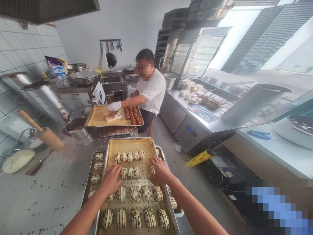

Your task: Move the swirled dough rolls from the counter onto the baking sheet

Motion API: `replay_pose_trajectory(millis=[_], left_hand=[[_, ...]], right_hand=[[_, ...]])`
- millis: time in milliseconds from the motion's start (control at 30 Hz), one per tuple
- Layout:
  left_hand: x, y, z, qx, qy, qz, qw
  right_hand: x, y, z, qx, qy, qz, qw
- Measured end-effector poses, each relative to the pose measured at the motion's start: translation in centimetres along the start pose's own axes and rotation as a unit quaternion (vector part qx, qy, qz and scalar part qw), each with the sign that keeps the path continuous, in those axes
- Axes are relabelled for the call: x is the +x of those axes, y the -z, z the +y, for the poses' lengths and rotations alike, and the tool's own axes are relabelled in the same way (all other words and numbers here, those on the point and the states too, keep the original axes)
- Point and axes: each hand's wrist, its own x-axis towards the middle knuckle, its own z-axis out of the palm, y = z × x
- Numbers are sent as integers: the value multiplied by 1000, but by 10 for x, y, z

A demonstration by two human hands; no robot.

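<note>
A lined metal tray point(106, 163) holds several short pastry rolls with pale dough strands over a dark, green-flecked filling. My left hand point(111, 179) is at the left end of the second row from the far side, its thumb and fingers apart; what lies under the palm is hidden. At the right side, my right hand point(160, 171) has its fingers round a pastry roll point(152, 170), set apart from the touching rolls point(130, 173) of that row. In the far row the rolls point(130, 156) touch one another; the two nearer rows are spaced out.
Trays with similar rolls point(95, 179) lie beneath this one. Across the counter, a co-worker point(151, 88) with a gloved hand point(114, 106) works at a tray point(97, 122) of brown clusters point(132, 114). A wooden roller point(50, 138) and scraper point(33, 169) lie left.
</note>
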Motion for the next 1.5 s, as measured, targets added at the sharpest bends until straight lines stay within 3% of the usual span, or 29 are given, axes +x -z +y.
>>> replay_pose_trajectory(millis=[200, 367, 533, 633, 733, 900, 1000, 1200, 1300, 1500], left_hand=[[20, -13, 23, -26, -10, -18, 999], [22, -22, 23, -29, 20, -16, 999], [25, -24, 17, -33, 38, -43, 998], [36, -23, 22, -34, 12, -73, 997], [45, -22, 25, -21, -2, -104, 994], [40, -16, 18, 21, 11, -87, 996], [36, -11, 18, 32, 18, -112, 993], [48, -9, 51, 0, -49, -98, 994], [55, -11, 67, 0, -37, -125, 992], [56, -26, 75, -19, -8, -98, 995]], right_hand=[[-1, -8, 8, -6, 26, -17, 999], [-7, -17, 5, -4, 18, -9, 1000], [-2, -30, -32, 67, 24, 49, 996], [17, -45, -60, 63, 53, -8, 997], [35, -54, -70, 39, 77, -47, 995], [37, -52, -48, 17, 63, -39, 997], [32, -49, -36, 12, 62, -42, 997], [22, -40, -33, 10, 58, -31, 998], [10, -30, -26, 36, 27, 2, 999], [-17, -20, -10, 78, -54, 66, 993]])
